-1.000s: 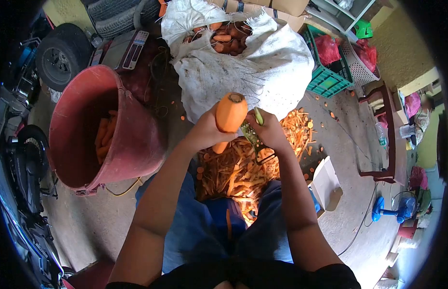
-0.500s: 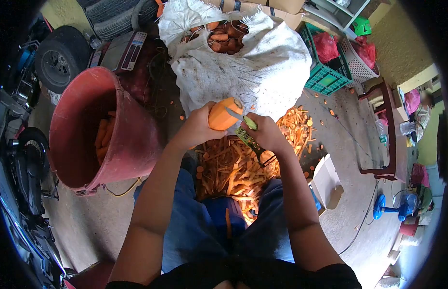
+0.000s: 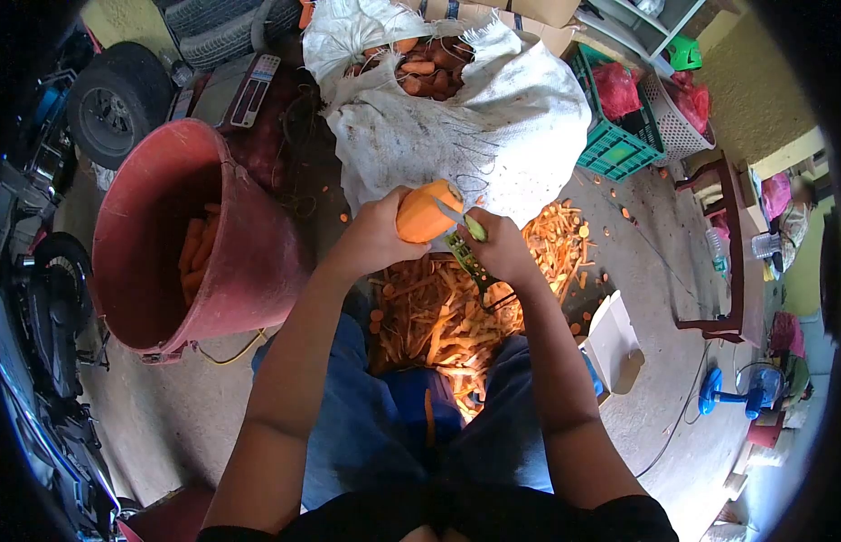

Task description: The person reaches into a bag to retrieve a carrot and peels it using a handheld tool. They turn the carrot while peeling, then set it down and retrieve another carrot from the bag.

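Note:
My left hand (image 3: 371,237) is wrapped around a thick peeled carrot (image 3: 424,213), its cut end pointing up and right. In my right hand (image 3: 498,253) is a knife with a green handle (image 3: 475,228); its blade (image 3: 449,210) lies against the carrot near the top end. The same hand also holds a peeler (image 3: 472,262) with a green patterned handle, hanging below the fingers. Under both hands spreads a heap of carrot peelings (image 3: 438,312), reaching between my legs. Ahead stands a white woven sack (image 3: 465,135) with carrots (image 3: 434,70) in its torn opening.
A large red tub (image 3: 258,244) holding peeled carrots (image 3: 198,248) stands at left. At right are an open cardboard box (image 3: 613,343), a green crate (image 3: 619,144), a wooden frame (image 3: 732,253) and a blue fan (image 3: 750,393). A scale (image 3: 249,90) and tyre (image 3: 113,108) are back left.
The knife blade has shifted slightly on the carrot's top end. Both hands keep their holds, and the whole view has moved a little.

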Tool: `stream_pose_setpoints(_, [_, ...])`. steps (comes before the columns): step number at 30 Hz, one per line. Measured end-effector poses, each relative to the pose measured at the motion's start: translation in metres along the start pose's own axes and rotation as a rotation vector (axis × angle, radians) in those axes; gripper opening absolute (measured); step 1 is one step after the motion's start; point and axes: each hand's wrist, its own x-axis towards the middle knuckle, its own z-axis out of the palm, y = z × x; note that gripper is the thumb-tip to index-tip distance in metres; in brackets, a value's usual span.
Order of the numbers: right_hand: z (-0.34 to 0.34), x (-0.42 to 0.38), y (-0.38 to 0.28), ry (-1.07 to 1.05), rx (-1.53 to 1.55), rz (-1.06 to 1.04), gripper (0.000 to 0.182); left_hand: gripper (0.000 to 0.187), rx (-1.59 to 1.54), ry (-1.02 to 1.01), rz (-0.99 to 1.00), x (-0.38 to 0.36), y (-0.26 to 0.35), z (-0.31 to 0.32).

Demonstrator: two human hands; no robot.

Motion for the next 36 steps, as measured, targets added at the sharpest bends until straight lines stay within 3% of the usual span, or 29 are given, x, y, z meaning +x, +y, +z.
stream_pose_setpoints(10, [0.005, 0.004, 0.015, -0.062, 0.143, -0.024, 0.019, 0.053, -0.113, -0.078, 0.002, -0.008, 0.006, 0.0])
stream_pose_setpoints(15, [0.004, 0.001, 0.007, -0.062, 0.118, -0.009, 0.02, 0.053, 0.101, -0.062, 0.004, -0.01, 0.014, -0.004])
stream_pose_setpoints(19, [0.004, 0.002, 0.005, -0.093, 0.115, 0.052, 0.02, 0.054, 0.08, -0.071, 0.0, -0.011, 0.015, -0.003])
stream_pose_setpoints(21, [0.015, 0.008, 0.03, -0.01, 0.165, 0.105, 0.019, 0.061, -0.456, -0.258, -0.133, -0.016, 0.011, 0.003])
stream_pose_setpoints(22, [0.022, 0.013, 0.047, 0.075, 0.217, 0.158, 0.018, 0.062, -0.39, -0.458, 0.123, -0.017, 0.017, 0.005])
stream_pose_setpoints(23, [0.025, 0.02, 0.065, 0.103, -0.045, 0.227, 0.017, 0.062, -0.314, -0.658, 0.379, -0.019, 0.027, 0.008])
stream_pose_setpoints(24, [0.034, 0.024, 0.087, 0.088, -0.059, 0.338, 0.017, 0.069, -0.361, -0.774, 0.33, -0.026, 0.04, 0.019])
stream_pose_setpoints(27, [0.044, 0.02, 0.082, -0.093, -0.135, 0.329, 0.019, 0.068, -0.324, -0.681, 0.247, -0.029, 0.035, 0.035])
stream_pose_setpoints(29, [0.051, 0.006, 0.052, 0.001, 0.522, 0.257, 0.021, 0.067, -0.421, -0.528, 0.024, -0.018, 0.023, 0.026])
stream_pose_setpoints(30, [0.061, 0.015, 0.081, -0.11, 0.577, 0.062, 0.023, 0.067, -0.418, -0.525, 0.026, -0.016, 0.02, 0.022])
stream_pose_setpoints(32, [0.061, 0.018, 0.074, -0.08, 0.146, -0.258, 0.025, 0.065, -0.36, -0.343, -0.033, -0.017, 0.015, 0.014])
stream_pose_setpoints(34, [0.053, 0.011, 0.056, -0.07, 0.134, -0.178, 0.025, 0.062, -0.369, -0.254, -0.005, -0.019, 0.008, 0.0])
stream_pose_setpoints(36, [0.049, 0.018, 0.04, -0.268, -0.299, 0.193, 0.024, 0.058, -0.363, -0.154, 0.022, -0.026, 0.005, -0.018])
